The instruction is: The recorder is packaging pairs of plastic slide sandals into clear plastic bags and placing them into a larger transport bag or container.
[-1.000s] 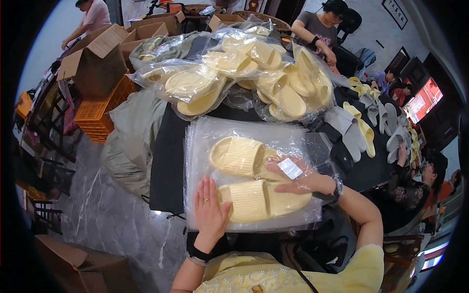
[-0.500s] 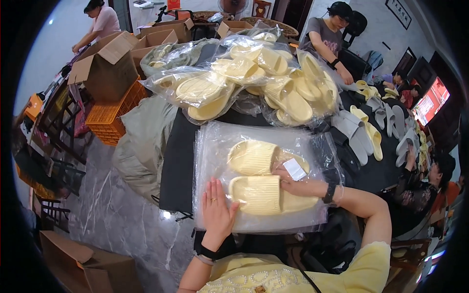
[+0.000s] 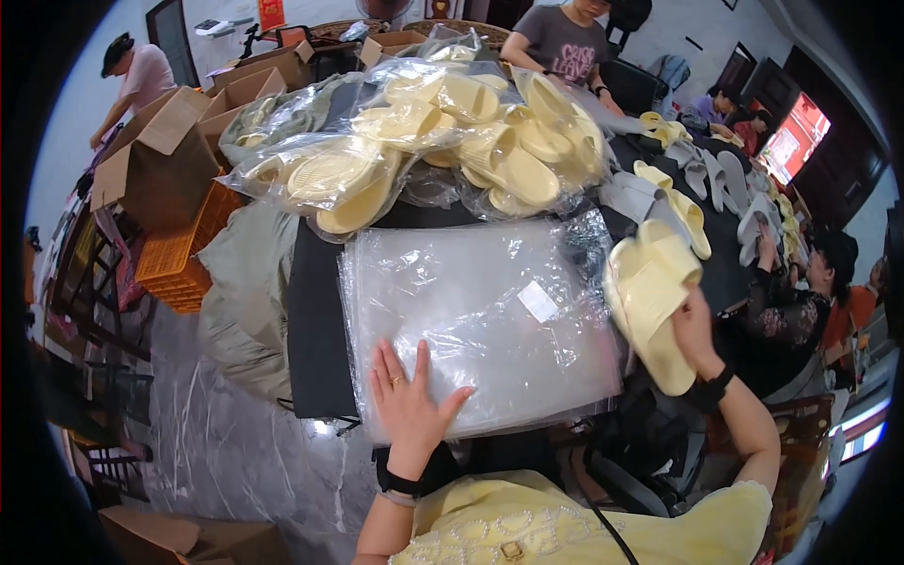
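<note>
My left hand [image 3: 409,403] lies flat with spread fingers on the lower left of a stack of clear plastic bags [image 3: 452,282]. A white label [image 3: 538,301] shows on the right part of the top bag. Right of the stack, my right hand [image 3: 695,330] is closed round a pair of pale yellow slippers [image 3: 650,292], held tilted and slightly blurred by motion. The rear slipper is mostly hidden behind the front one. Beyond the stack rises a heap of yellow slippers in clear bags [image 3: 443,141].
On the black table at right lie loose grey slippers [image 3: 692,169] and yellow slippers [image 3: 690,226]. Co-workers sit or stand along the far and right sides. An orange crate [image 3: 179,254], a cardboard box [image 3: 155,169] and a grey-green sack [image 3: 247,301] stand at left.
My right hand has drawn the yellow slippers out of the top bag and moved them right, past the stack's edge. My left hand stays on the bags. The view has shifted.
</note>
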The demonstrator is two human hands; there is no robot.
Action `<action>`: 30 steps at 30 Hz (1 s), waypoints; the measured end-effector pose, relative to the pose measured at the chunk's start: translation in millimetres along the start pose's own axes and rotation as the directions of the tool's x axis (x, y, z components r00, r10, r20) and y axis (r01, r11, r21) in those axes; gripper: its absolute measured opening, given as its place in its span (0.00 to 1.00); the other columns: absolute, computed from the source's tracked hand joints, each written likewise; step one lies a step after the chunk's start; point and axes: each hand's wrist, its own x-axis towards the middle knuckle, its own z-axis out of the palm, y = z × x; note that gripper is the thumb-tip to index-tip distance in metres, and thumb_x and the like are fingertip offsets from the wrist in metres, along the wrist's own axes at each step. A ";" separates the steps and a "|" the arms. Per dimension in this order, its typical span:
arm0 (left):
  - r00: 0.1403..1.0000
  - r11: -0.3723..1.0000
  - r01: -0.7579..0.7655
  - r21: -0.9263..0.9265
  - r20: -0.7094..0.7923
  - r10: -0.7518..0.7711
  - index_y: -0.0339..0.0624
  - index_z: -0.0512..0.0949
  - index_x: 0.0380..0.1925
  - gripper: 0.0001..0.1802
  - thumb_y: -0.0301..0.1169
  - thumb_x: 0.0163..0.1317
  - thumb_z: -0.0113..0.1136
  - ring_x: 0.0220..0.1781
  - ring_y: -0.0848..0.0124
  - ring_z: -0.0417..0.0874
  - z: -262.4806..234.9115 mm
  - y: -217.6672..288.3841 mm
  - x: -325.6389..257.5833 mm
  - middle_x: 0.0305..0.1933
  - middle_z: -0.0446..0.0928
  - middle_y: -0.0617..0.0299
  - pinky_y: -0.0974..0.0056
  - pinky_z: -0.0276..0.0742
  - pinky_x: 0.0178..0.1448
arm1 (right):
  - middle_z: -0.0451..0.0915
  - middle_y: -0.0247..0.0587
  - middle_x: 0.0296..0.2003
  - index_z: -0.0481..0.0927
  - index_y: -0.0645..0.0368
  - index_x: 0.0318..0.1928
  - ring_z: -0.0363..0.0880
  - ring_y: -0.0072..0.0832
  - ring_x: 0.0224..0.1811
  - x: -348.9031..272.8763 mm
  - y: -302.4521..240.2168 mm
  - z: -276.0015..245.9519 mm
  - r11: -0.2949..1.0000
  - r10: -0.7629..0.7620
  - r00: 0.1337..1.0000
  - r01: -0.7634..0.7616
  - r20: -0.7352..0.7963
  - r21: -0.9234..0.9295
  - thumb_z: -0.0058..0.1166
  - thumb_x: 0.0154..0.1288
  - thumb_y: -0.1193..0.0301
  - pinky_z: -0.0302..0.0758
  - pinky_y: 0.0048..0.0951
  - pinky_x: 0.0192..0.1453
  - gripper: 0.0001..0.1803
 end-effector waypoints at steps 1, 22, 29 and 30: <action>1.000 1.000 -0.026 0.003 -0.011 0.026 0.43 0.63 0.62 0.49 0.65 0.46 0.56 0.71 0.41 0.47 -1.5 1.7 2.8 0.70 0.49 0.40 0.46 0.45 0.70 | 0.77 0.44 0.43 0.72 0.67 0.49 0.76 0.30 0.44 3.0 -1.4 -13.5 0.994 -0.060 0.989 0.071 -0.135 0.080 0.45 0.60 0.79 0.70 0.24 0.48 0.16; 0.994 0.991 -0.079 -0.105 0.063 0.086 0.45 0.52 0.67 0.46 0.60 0.54 0.49 0.72 0.44 0.46 3.2 -0.9 2.8 0.71 0.48 0.47 0.46 0.41 0.72 | 0.72 0.51 0.43 0.72 0.63 0.45 0.71 0.46 0.48 -43.5 -138.5 152.4 0.909 -0.416 0.788 0.360 0.454 0.208 0.51 0.52 0.77 0.69 0.40 0.53 0.17; 0.985 0.998 -0.038 0.044 0.172 0.030 0.39 0.57 0.65 0.56 0.66 0.43 0.59 0.71 0.40 0.42 -5.0 -0.3 3.7 0.70 0.46 0.38 0.43 0.41 0.70 | 0.67 0.53 0.47 0.68 0.68 0.49 0.68 0.48 0.50 -2.0 -69.3 150.2 0.954 -0.291 0.918 0.298 0.271 0.014 0.50 0.57 0.70 0.67 0.39 0.54 0.21; 0.986 0.998 -0.029 0.060 0.164 0.019 0.39 0.57 0.65 0.56 0.66 0.43 0.59 0.71 0.40 0.42 -7.0 -4.4 2.3 0.70 0.46 0.38 0.43 0.41 0.70 | 0.67 0.53 0.47 0.68 0.68 0.50 0.68 0.48 0.50 -2.3 -66.6 150.1 0.961 -0.263 0.916 0.276 0.302 0.002 0.50 0.57 0.70 0.67 0.38 0.54 0.21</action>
